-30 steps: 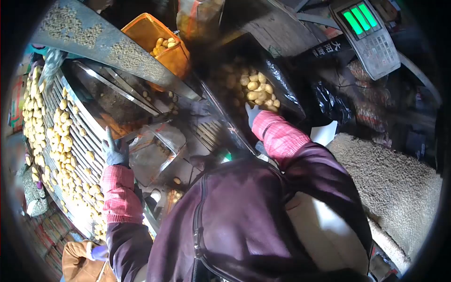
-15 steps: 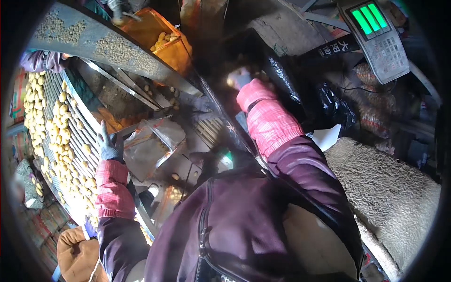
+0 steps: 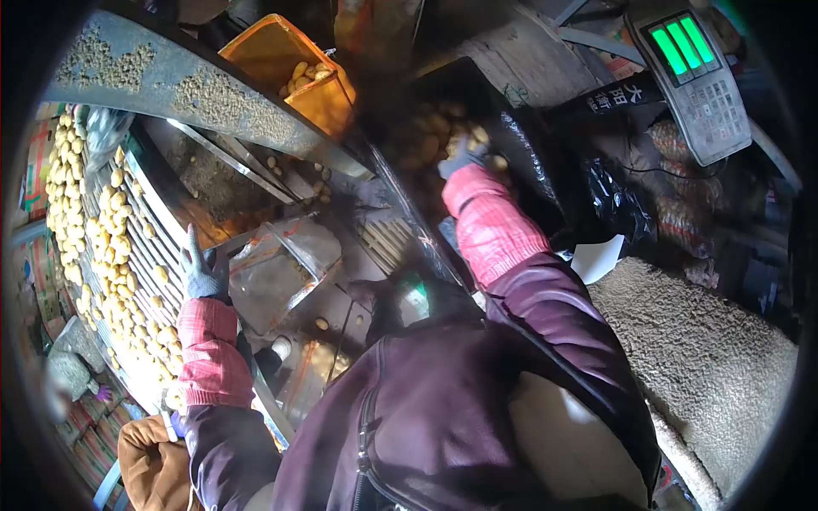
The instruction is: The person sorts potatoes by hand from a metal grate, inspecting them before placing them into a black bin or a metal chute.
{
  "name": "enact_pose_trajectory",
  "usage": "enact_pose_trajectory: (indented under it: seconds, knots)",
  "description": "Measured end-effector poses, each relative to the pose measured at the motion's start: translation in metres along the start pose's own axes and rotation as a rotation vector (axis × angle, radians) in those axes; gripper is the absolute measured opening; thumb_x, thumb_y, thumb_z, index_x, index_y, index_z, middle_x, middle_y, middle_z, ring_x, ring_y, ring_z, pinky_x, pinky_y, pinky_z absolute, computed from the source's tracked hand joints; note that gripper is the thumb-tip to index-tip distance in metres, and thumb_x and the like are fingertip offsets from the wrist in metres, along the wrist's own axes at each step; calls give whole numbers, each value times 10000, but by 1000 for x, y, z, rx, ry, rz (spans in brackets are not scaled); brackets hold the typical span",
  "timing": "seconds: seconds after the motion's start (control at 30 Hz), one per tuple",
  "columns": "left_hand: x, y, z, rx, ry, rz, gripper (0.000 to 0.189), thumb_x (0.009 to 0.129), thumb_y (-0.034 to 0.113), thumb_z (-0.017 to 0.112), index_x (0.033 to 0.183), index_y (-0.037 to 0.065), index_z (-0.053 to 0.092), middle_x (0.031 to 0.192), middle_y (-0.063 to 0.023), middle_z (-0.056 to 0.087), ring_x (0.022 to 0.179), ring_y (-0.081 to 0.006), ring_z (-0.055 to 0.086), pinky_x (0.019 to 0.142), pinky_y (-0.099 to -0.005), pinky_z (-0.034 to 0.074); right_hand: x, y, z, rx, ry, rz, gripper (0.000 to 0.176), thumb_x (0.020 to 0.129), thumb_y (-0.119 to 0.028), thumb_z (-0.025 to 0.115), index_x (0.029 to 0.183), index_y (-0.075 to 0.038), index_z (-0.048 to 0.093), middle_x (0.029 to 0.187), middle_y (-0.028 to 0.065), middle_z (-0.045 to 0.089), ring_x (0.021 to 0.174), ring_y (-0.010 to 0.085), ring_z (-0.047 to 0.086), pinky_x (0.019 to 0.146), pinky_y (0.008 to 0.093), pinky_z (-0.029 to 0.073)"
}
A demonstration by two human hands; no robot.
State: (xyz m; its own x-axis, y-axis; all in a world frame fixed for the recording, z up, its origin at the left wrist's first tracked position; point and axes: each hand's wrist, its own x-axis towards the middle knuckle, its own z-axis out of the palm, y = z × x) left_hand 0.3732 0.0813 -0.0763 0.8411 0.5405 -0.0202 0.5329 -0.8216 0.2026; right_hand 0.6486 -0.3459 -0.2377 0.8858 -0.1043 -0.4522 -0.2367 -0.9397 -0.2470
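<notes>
My left hand (image 3: 203,271), in a grey glove, rests at the near edge of the slatted sorting rack (image 3: 162,247). Its fingers are stretched out and nothing is in them. Yellow potatoes (image 3: 111,234) lie in rows on the slats beside it. My right hand (image 3: 464,160), also gloved, is over a black-lined container (image 3: 521,140) with potatoes (image 3: 434,132) inside. Its fingers look apart, among or just above the potatoes; the fingertips are partly in shadow. Pink cuffs cover both my wrists.
An orange crate (image 3: 341,95) with some potatoes stands beyond a dusty metal beam (image 3: 204,89). A scale display (image 3: 688,85) is at upper right, near filled net bags (image 3: 677,221). Another person's gloved hand (image 3: 106,132) is at the rack's far end. Clear plastic (image 3: 273,272) hangs near my left hand.
My right hand has moved slightly right and down over the container, where potatoes now show. My left hand stays nearly still. Another person's gloved hand has come over the rack's far end.
</notes>
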Motion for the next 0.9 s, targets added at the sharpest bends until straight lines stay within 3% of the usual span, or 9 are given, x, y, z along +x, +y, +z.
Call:
enact_pose_trajectory:
  seconds: [0.2,0.33,0.4,0.5,0.53,0.7,0.73,0.83,0.9]
  knots:
    - [2,-7,5,-9,28,32,790,858,196,676,1536,210,270,1302,-269,472,1154,-453,518,953,-478,466,22,-18,91,-840,-451,-879,402,949,-263,475,1323,-169,588,1367,81,579,1238,341,541,1073,438,410]
    - [1,-4,2,-22,1,-7,797,858,190,676,1539,223,263,1313,-274,465,1155,-453,518,962,-472,464,-12,47,12,-256,-427,-887,131,891,-212,537,887,-179,665,915,103,646,1036,248,584,888,419,439]
    - [1,-3,2,-9,27,16,796,860,198,676,1539,224,262,1319,-280,468,1185,-464,503,981,-479,455,-19,46,-24,-56,-299,-681,153,857,-269,576,970,-189,643,957,127,626,1041,273,565,867,443,450]
    - [0,-12,10,44,55,35,784,870,247,689,1535,233,274,1332,-270,484,1213,-462,496,990,-481,446,-11,86,-35,-203,48,-501,439,822,-346,617,1223,-181,551,1201,187,541,1116,411,527,902,515,452]
    - [0,-14,12,58,76,49,780,870,263,697,1532,238,285,1314,-248,499,1171,-434,532,957,-468,463,-2,112,-16,-319,-27,-497,603,801,-331,629,1362,-184,462,1328,220,452,1138,495,500,933,548,451]
    - [1,-19,16,91,111,67,765,872,274,702,1525,220,306,1264,-208,529,1105,-391,577,902,-451,486,-82,105,-39,-917,-579,-661,582,762,-289,616,1329,-189,523,1428,285,362,1171,527,484,947,585,441]
    - [3,-18,15,100,68,18,770,873,267,695,1529,228,295,1270,-210,527,1118,-391,572,915,-448,484,-97,104,-46,-877,-462,-716,458,773,-296,599,1207,-149,608,1250,248,562,1119,453,566,896,541,476]
    - [2,-16,15,-4,37,8,789,881,244,686,1541,240,254,1297,-281,521,1227,-441,515,1007,-481,440,-78,114,-31,-540,-948,-868,364,791,-285,580,1104,-116,656,985,183,680,1016,335,645,831,492,500]
    - [2,-11,10,-24,43,22,790,877,212,686,1541,236,259,1304,-289,511,1214,-435,536,1005,-478,451,-80,106,-45,-413,-927,-921,279,832,-281,573,1006,-83,663,825,143,667,764,251,676,704,436,520]
